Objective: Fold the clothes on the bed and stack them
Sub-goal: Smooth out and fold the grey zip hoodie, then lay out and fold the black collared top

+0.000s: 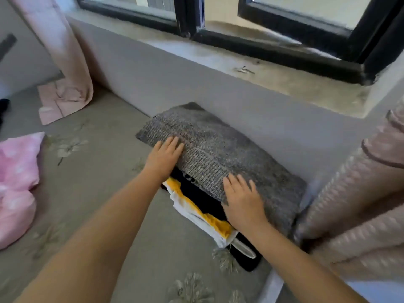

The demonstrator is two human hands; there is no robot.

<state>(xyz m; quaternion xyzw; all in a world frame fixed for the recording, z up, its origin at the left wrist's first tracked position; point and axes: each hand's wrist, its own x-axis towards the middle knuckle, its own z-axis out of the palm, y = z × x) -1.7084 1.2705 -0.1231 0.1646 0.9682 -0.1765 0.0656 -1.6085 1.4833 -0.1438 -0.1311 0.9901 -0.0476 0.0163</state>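
A folded grey knitted sweater (227, 147) lies on top of a stack of clothes on the bed, close to the wall under the window. Beneath it show a black garment (201, 197) and a yellow and white garment (205, 217). My left hand (164, 156) rests flat on the sweater's near left edge with straight fingers. My right hand (242, 200) presses flat on the sweater's near right edge, fingers spread.
The bed sheet (94, 193) is grey-green with a flower print. A pink pillow (17, 182) lies at the left. A pink curtain (65, 62) hangs at the back left. A pink textured blanket (358, 204) bulks at the right, touching the stack. A window sill (262, 68) runs behind.
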